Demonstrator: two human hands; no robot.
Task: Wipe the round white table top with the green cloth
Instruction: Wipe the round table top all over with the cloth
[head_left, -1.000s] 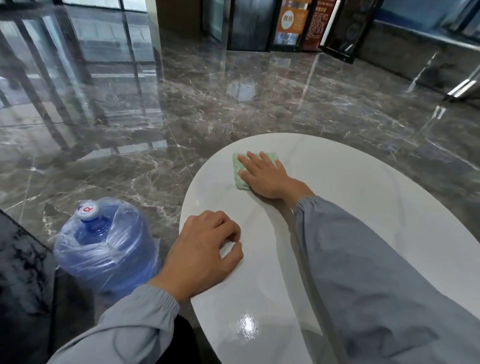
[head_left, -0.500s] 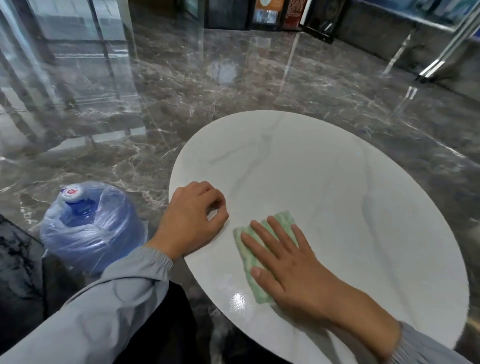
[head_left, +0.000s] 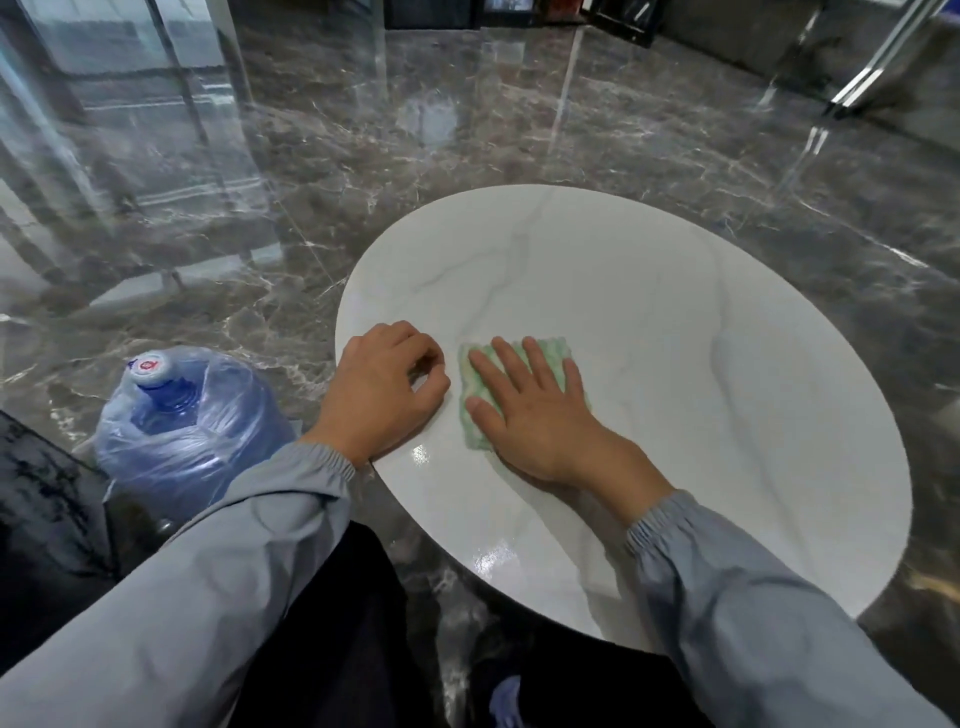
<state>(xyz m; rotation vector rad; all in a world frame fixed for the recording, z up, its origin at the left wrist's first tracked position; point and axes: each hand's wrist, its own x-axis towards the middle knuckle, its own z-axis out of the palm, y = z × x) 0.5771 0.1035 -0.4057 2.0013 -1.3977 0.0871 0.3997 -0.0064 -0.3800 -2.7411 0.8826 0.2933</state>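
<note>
Item, far left: a dark marbled surface (head_left: 36, 499), only a corner in view at the frame edge. Item: a blue water jug (head_left: 182, 431) standing upright on the floor, wrapped in clear plastic film, capped in white with a red mark, just beside the table's left rim and below it. Item: a grey sleeve (head_left: 208, 582) with gathered cuff, running from the lower left corner up to the left wrist. Item: the left hand (head_left: 384, 395), resting on the table's left edge, fingers curled loosely inward toward the palm, thumb tip near the forefinger, grasping nothing; it lies just beside the cloth, a narrow strip of table showing between them. Item: the green cloth (head_left: 550, 356), folded to a small rectangle, pale green with lighter mottling, lying flat on the near-left part of the table top. Item: the right hand (head_left: 535, 415), palm down upon the cloth, fingers extended and spread, pressing it flat rather than gripping; cloth edges show beyond the fingertips and by the thumb. Item: the round white table top (head_left: 701, 364), glossy, faintly grey-veined, with bright reflections near its near rim. Item: a second grey sleeve (head_left: 753, 623), rising from the lower right. Ground: a polished dark marble floor (head_left: 519, 130), reflective throughout.
</note>
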